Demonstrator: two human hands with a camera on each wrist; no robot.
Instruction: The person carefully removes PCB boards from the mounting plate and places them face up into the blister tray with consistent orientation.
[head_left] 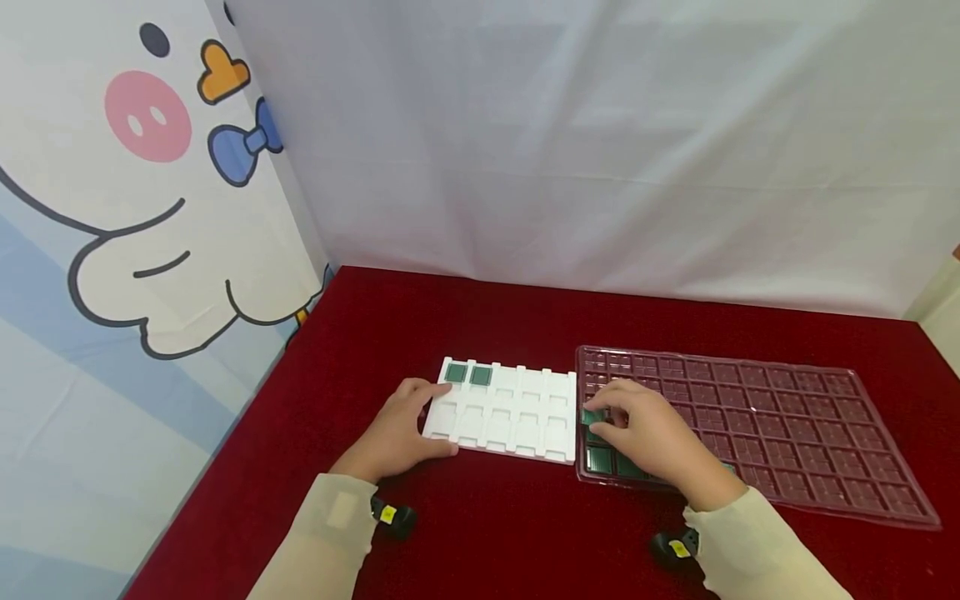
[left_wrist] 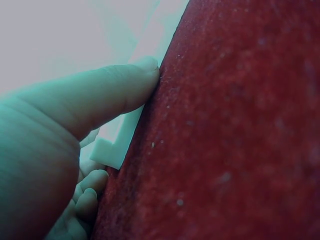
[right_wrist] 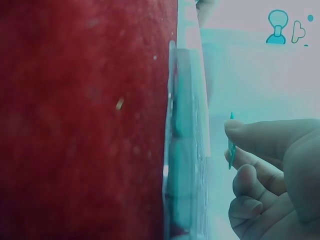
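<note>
A white tray with rows of pockets lies on the red cloth, two green square chips sitting in its far-left pockets. My left hand holds the tray's left end, thumb along the near edge and index finger at the far-left part. In the left wrist view the thumb presses against the tray's white edge. My right hand is over the left end of a clear plastic tray, pinching one thin green chip. The right wrist view shows that chip edge-on between thumb and fingers, raised off the tray.
More green chips lie in the clear tray's near-left pockets, partly hidden by my right hand. The two trays lie side by side, almost touching. A white curtain hangs behind the red-covered table, with a cartoon-printed cloth at the left.
</note>
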